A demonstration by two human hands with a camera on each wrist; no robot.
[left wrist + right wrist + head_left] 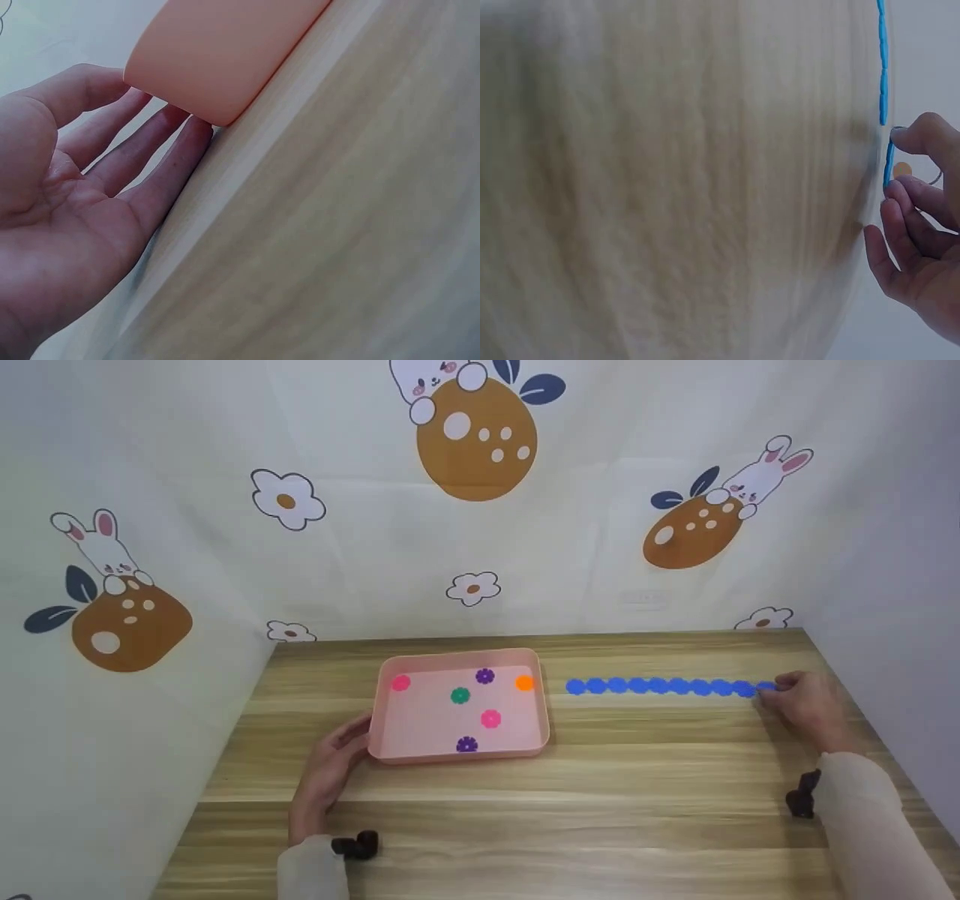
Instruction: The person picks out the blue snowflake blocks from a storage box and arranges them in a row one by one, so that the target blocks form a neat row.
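Observation:
A pink tray [461, 756] holds flower-shaped plastic discs: two pink, two purple, a green one [460, 695] and an orange one [524, 682]. My left hand [334, 769] touches the tray's left side; in the left wrist view its fairly straight fingers [161, 169] rest against the tray wall [210, 60]. To the right of the tray, several blue flower-shaped discs [637, 685] lie in a straight row. At the row's right end my right hand [810, 709] pinches a blue disc [889, 163] between thumb and fingers, its edge close to the last disc of the row.
The wooden table [570, 817] carries the tray and the row. Behind it hangs a pale cloth [360, 547] printed with rabbits and flowers. More pale wall covering stands on the left and right. A dark wrist camera sits on each sleeve.

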